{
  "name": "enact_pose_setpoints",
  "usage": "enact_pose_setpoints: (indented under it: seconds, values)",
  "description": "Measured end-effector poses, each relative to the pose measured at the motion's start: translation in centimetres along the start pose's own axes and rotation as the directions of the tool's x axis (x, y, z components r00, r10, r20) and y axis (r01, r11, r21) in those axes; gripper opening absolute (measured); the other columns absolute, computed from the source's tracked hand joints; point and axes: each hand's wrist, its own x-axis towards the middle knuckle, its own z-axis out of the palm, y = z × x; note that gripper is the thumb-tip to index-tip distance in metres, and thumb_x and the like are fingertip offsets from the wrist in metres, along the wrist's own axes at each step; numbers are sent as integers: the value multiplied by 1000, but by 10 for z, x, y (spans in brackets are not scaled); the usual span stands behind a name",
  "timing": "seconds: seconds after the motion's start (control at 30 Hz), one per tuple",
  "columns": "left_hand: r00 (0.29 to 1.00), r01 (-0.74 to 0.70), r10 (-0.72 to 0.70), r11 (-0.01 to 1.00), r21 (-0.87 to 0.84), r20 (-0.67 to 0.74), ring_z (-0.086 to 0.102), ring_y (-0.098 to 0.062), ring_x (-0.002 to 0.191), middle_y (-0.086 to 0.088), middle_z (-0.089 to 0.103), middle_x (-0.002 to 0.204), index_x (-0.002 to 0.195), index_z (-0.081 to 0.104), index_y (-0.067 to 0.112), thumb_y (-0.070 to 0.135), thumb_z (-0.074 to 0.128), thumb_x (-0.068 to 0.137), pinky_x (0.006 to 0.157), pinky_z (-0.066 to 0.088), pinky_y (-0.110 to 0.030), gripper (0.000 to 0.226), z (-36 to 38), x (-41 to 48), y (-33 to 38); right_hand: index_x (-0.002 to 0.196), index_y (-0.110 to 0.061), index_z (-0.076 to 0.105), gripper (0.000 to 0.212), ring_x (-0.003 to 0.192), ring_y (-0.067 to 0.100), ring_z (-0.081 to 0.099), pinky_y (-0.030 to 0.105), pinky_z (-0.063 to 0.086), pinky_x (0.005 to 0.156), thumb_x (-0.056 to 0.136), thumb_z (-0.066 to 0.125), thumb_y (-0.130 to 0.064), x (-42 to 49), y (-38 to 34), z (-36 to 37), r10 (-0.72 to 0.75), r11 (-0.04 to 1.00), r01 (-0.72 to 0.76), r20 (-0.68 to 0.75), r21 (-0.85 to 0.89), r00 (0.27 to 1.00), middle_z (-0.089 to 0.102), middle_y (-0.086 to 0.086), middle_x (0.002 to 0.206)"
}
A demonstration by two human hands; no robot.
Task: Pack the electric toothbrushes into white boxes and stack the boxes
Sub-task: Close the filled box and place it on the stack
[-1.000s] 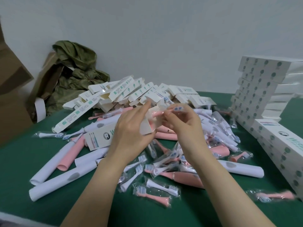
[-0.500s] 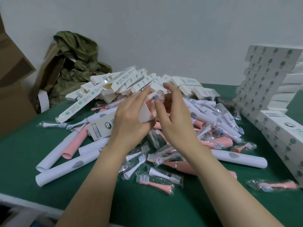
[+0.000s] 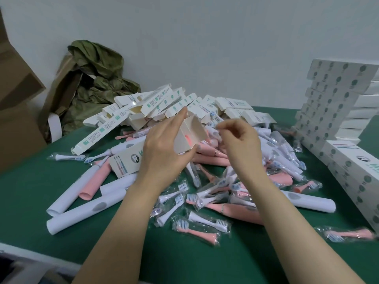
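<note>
Right hand (image 3: 240, 140) has drawn back from the box mouth since half a second ago. It now sits just right of the mouth, fingers curled and blurred, so I cannot tell whether it pinches anything. Left hand (image 3: 164, 152) grips the white box (image 3: 190, 136) partway along, thumb under, fingers over. The box's long axis runs low-left to high-right, open end toward the right hand. Pink toothbrush (image 3: 187, 139) shows inside. Closing the flap likely falls to the right hand, being nearer. Stacked boxes (image 3: 336, 103) stand well apart, to the right.
</note>
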Motion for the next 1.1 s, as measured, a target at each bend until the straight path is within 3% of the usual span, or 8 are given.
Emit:
enact_pose_setpoints:
  seconds: [0.1, 0.27, 0.4, 0.47, 0.53, 0.6, 0.87, 1.1]
  values:
    - [999, -33, 32, 999, 19, 11, 48, -18, 112, -12, 62, 120, 135, 48, 2, 12, 81, 70, 98, 35, -31, 74, 2, -2, -2, 85, -15, 57, 5, 75, 15, 52, 19, 34, 56, 86, 61, -17, -3, 25, 1, 193, 773, 17, 261, -634, 946, 56, -4, 77]
    - [998, -48, 46, 999, 24, 45, 46, -18, 112, -13, 62, 119, 135, 49, 1, 9, 83, 68, 98, 31, -26, 75, 5, -2, -2, 83, -9, 59, 8, 88, 30, 59, 29, 39, 64, 88, 56, -15, -6, 36, 15, 223, 487, 203, 346, -849, 911, 57, 7, 83]
    - [997, -29, 28, 999, 23, 76, 45, -18, 112, -14, 62, 119, 136, 47, 1, 7, 83, 67, 97, 32, -27, 78, 3, -2, -3, 85, -14, 66, 13, 80, 22, 59, 30, 42, 63, 87, 53, -14, -3, 20, -3, 25, 698, 37, 76, -715, 997, 64, 1, 79]
    - [996, -37, 34, 999, 23, 87, 46, -17, 111, -14, 62, 118, 137, 47, 1, 9, 83, 68, 95, 33, -28, 78, 2, -2, -3, 79, -15, 66, 8, 69, 13, 57, 27, 45, 64, 87, 63, -14, -2, 5, -16, 87, 954, -82, 3, -287, 996, 63, -3, 74]
    - [995, -43, 40, 999, 28, 93, 46, -16, 110, -14, 63, 118, 136, 48, 1, 10, 84, 67, 94, 34, -27, 79, 1, -3, -1, 73, -16, 69, 10, 65, 12, 55, 23, 52, 63, 78, 72, -8, -3, -15, -24, 139, 920, -226, 274, 320, 952, 63, 0, 73]
    - [995, -35, 33, 999, 23, 89, 45, -16, 109, -14, 63, 117, 135, 49, 1, 11, 84, 67, 93, 35, -25, 77, 1, -4, 1, 71, -17, 72, 9, 68, 14, 61, 23, 55, 65, 72, 72, -9, -6, -24, -25, 36, 775, -327, 479, 541, 877, 68, 3, 77]
    - [995, -93, 93, 996, -11, 26, 50, -16, 109, -11, 64, 116, 132, 51, 2, 10, 83, 67, 94, 38, -28, 72, 2, -2, 5, 85, -13, 59, 21, 71, 23, 70, 26, 55, 58, 76, 76, -4, -11, -16, 0, 72, 951, -85, 56, 296, 996, 71, 15, 83]
    - [993, -100, 103, 994, -49, 58, 47, -14, 110, -11, 64, 115, 130, 52, 0, 17, 69, 69, 96, 35, -25, 66, 5, -2, 9, 84, -25, 62, 13, 63, 7, 57, 23, 45, 59, 81, 66, -13, -16, -16, 11, -164, 950, 197, 152, -242, 975, 67, -4, 73]
